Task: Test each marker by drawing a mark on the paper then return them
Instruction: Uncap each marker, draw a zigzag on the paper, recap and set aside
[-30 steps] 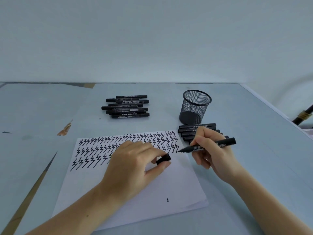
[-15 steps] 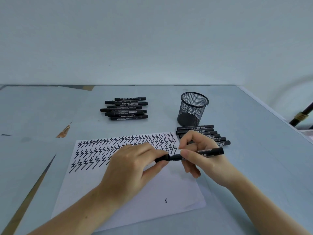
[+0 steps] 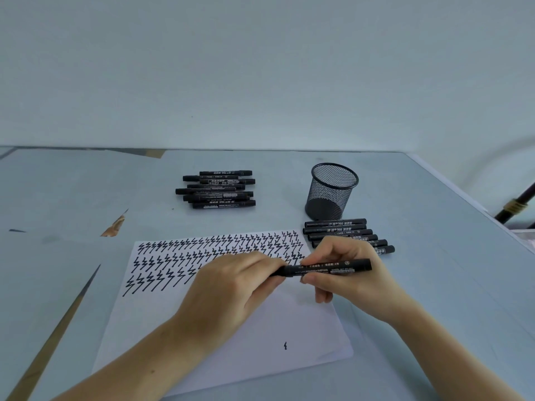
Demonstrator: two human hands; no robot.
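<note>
A black marker (image 3: 333, 267) lies level between both hands above the white paper (image 3: 260, 328). My right hand (image 3: 347, 273) grips its barrel. My left hand (image 3: 231, 285) pinches the cap end, and the cap sits on the marker. Rows of black zigzag marks (image 3: 173, 256) fill the paper's top part, and one small mark (image 3: 285, 346) sits near its lower edge. One pile of black markers (image 3: 217, 189) lies at the back left. Another row of markers (image 3: 335, 230) lies to the right of the paper, partly hidden by my right hand.
A black mesh pen cup (image 3: 331, 191) stands upright behind the right row of markers. The grey table (image 3: 434, 285) has torn spots on its left side, and its right edge runs diagonally at the far right.
The marker's tip was bare and the cap sat in my left hand. Both hands came together and the cap went onto the marker.
</note>
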